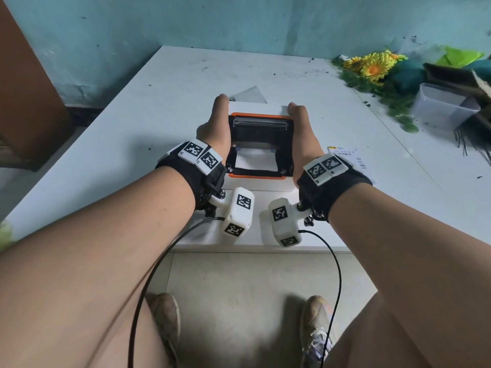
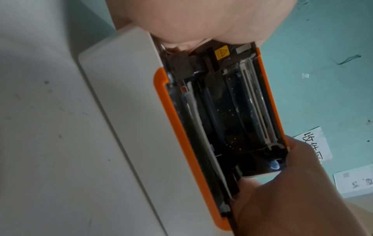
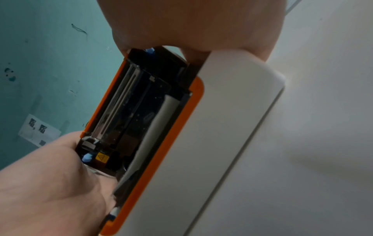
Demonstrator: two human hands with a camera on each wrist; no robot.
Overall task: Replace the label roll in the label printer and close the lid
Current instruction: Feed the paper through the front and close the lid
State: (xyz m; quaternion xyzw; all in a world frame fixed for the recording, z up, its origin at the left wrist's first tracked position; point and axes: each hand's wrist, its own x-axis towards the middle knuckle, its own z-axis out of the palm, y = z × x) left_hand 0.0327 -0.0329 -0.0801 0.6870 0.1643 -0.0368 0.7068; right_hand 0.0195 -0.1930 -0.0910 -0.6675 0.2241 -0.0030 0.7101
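scuffed white table (image 1: 138,107), teal wall (image 1: 186,19)

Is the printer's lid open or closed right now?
Open. The lid is raised between both hands, and the white label roll shows inside the printer.

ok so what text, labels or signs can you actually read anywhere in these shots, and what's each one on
No line reads in full.
Yellow warning triangle sticker, no words, inside the label printer, which the left hand and right hand hold at its sides.
Handwritten paper note on the wall: Chinese characters, cut off, not readable.
Printed label on the table: barcode and digits, too small.
Square black-and-white markers on the wristbands: patterns only.
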